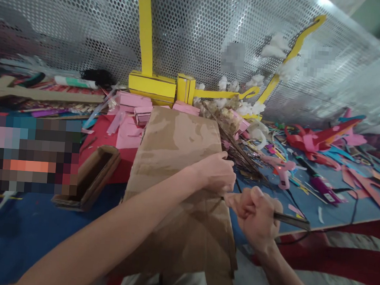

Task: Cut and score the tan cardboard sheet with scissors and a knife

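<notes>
A large brown cardboard piece slopes from the table down toward my lap, creased and with layered lower edges. My left hand lies across it, fingers curled at its right edge. Just below and to the right, my right hand is closed around a utility knife, whose slim dark-grey handle end sticks out behind the fist. The knife's front end is mostly hidden by my fingers, close to the cardboard's right edge.
An open narrow cardboard box stands on the left of the blue table. Right of my hands lie a pink glue gun, a purple-and-black tool and cords. Yellow paper-covered boxes and pink ones stand at the back against a perforated metal panel.
</notes>
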Demonstrator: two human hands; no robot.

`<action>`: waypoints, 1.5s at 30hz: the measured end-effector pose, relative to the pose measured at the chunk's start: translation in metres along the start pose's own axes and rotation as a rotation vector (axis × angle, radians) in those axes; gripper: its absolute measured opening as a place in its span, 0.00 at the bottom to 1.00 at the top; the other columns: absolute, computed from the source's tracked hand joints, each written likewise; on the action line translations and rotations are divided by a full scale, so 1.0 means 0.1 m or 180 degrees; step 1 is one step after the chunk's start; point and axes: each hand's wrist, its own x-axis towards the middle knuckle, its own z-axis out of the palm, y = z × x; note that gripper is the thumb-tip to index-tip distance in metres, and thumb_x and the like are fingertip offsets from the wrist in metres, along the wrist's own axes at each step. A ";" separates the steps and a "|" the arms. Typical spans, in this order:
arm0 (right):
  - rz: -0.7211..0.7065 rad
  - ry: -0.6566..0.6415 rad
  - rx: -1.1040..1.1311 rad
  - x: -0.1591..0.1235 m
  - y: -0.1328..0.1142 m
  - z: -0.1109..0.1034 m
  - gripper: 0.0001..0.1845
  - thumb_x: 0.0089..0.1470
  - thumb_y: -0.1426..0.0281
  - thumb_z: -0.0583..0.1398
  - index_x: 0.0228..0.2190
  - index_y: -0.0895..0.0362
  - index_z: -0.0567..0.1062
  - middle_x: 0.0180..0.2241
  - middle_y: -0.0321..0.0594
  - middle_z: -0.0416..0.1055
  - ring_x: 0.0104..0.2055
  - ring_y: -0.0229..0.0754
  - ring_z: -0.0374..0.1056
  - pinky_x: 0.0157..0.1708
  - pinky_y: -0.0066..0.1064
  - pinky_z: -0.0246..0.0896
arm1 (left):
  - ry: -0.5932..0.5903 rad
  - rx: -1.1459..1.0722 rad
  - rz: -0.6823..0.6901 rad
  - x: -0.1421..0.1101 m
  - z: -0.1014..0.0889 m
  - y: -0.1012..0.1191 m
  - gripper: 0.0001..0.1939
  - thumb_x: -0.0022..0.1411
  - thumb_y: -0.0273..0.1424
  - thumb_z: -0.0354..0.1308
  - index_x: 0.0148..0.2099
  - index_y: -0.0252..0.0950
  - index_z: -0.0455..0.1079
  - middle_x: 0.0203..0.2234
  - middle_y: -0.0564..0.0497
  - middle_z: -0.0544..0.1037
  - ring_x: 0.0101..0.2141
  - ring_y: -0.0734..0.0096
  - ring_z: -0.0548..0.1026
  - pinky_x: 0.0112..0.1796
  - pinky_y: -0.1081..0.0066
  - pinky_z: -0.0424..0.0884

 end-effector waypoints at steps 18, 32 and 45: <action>-0.0333 -0.1131 -0.1706 0.10 -0.34 -0.11 0.16 0.71 0.60 0.53 0.33 0.53 0.72 0.28 0.36 0.69 0.31 0.41 0.67 0.33 0.35 0.61 | 0.0080 0.0030 0.0128 0.00 -0.08 -0.05 0.13 0.69 0.30 0.57 0.34 0.38 0.80 0.36 0.46 0.86 0.42 0.59 0.79 0.45 0.60 0.62; -0.0466 -0.1761 -0.3714 0.17 -0.56 -0.25 0.13 0.68 0.66 0.55 0.29 0.52 0.71 0.23 0.34 0.73 0.27 0.41 0.67 0.30 0.33 0.54 | 0.0202 0.0185 0.0126 -0.04 -0.04 -0.03 0.16 0.71 0.31 0.52 0.34 0.36 0.79 0.34 0.44 0.85 0.41 0.59 0.78 0.45 0.59 0.61; -0.0678 -0.1833 -0.3830 0.07 -0.63 -0.21 0.16 0.69 0.67 0.55 0.27 0.52 0.71 0.24 0.34 0.73 0.25 0.40 0.67 0.28 0.32 0.53 | 0.0219 0.0126 0.0065 -0.05 0.10 -0.02 0.17 0.71 0.30 0.51 0.34 0.37 0.79 0.35 0.45 0.86 0.42 0.59 0.78 0.46 0.57 0.60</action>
